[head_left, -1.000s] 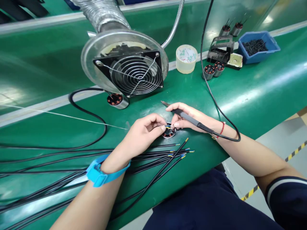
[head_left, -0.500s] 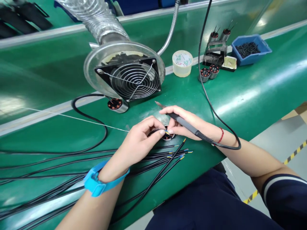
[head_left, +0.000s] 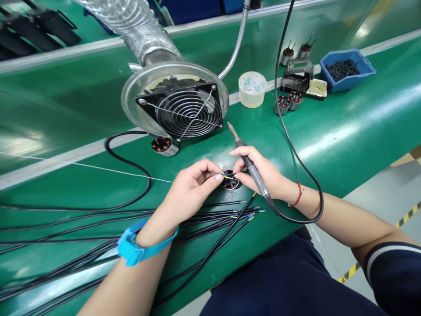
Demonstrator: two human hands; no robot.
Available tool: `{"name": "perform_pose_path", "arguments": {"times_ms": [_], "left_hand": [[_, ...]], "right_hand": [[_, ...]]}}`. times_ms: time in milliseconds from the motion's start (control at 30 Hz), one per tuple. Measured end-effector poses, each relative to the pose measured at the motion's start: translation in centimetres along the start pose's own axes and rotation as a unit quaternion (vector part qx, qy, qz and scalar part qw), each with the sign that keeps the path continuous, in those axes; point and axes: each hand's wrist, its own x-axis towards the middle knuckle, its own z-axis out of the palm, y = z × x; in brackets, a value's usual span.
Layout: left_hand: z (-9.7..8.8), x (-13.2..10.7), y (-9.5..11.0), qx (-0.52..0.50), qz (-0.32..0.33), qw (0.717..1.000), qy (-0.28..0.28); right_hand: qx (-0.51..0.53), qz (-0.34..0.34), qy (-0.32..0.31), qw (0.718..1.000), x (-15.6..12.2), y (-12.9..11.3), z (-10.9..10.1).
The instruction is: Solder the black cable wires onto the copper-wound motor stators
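Note:
My left hand (head_left: 192, 188) pinches the stripped end of a black cable (head_left: 219, 175) over a small motor stator (head_left: 230, 182) that sits on the green bench (head_left: 329, 145). My right hand (head_left: 263, 173) grips a soldering iron (head_left: 248, 162), its tip raised and pointing away toward the fan, while the fingertips touch the stator's edge. A blue wrist strap (head_left: 138, 245) circles my left wrist. Several black cables (head_left: 204, 219) with coloured ends lie just in front of the stator.
A fume fan (head_left: 184, 112) on a flexible duct stands behind the hands, with another stator (head_left: 162, 145) at its foot. Farther right are a tape roll (head_left: 252, 90), two stators (head_left: 288, 102), an iron stand (head_left: 296, 77) and a blue bin (head_left: 347, 70). A thin solder wire (head_left: 98, 168) runs in from the left.
The soldering iron has swung from lying low and pointing left to tilting up with its tip toward the fan. Both hands stay at the stator.

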Motion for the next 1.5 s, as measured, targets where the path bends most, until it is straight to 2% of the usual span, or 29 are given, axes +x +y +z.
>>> {"name": "perform_pose_path", "arguments": {"times_ms": [233, 400, 500, 600, 767, 833, 967, 1067, 1133, 1300, 1400, 1500], "left_hand": [[0.4, 0.1, -0.4, -0.016, -0.001, 1.0, -0.007], [0.6, 0.3, -0.9, 0.003, 0.008, 0.999, 0.039], [0.7, 0.3, -0.9, -0.001, 0.004, 0.998, 0.059], [0.8, 0.2, -0.9, -0.008, 0.004, 0.999, 0.054], [1.1, 0.1, -0.9, -0.012, 0.008, 0.999, 0.04], [1.1, 0.0, -1.0, 0.004, 0.008, 0.999, 0.041], [1.1, -0.1, -1.1, 0.032, 0.036, 0.997, 0.068], [1.1, -0.2, -1.2, 0.03, 0.051, 0.996, 0.071], [1.0, -0.2, -1.2, 0.023, 0.053, 0.996, 0.067], [0.8, -0.1, -1.2, 0.021, 0.054, 0.997, 0.054], [0.7, 0.0, -1.4, 0.039, 0.046, 0.997, 0.052], [0.7, 0.0, -1.4, 0.056, 0.042, 0.996, 0.063]], "right_hand": [[-0.012, -0.047, 0.031, 0.998, 0.3, 0.4, 0.5], [-0.023, -0.031, 0.06, 0.997, 0.2, -0.2, -0.2], [-0.059, -0.034, 0.049, 0.996, -0.1, -0.5, -0.2], [-0.103, -0.04, 0.056, 0.992, -0.3, -0.4, 0.4], [-0.054, -0.008, 0.11, 0.992, -0.3, 0.0, 1.2], [-0.084, -0.029, 0.117, 0.989, -0.2, 0.0, 1.1], [-0.252, -0.116, 0.059, 0.959, 0.0, -0.4, 0.4], [-0.335, -0.14, 0.0, 0.932, 0.2, -0.7, 0.1], [-0.326, -0.14, -0.002, 0.935, 0.2, -0.9, 0.1], [-0.176, -0.128, 0.061, 0.974, 0.2, -1.1, 0.8], [-0.115, -0.098, 0.054, 0.987, 0.1, -0.9, 1.1], [-0.107, -0.07, 0.046, 0.991, 0.0, -0.7, 1.1]]}}
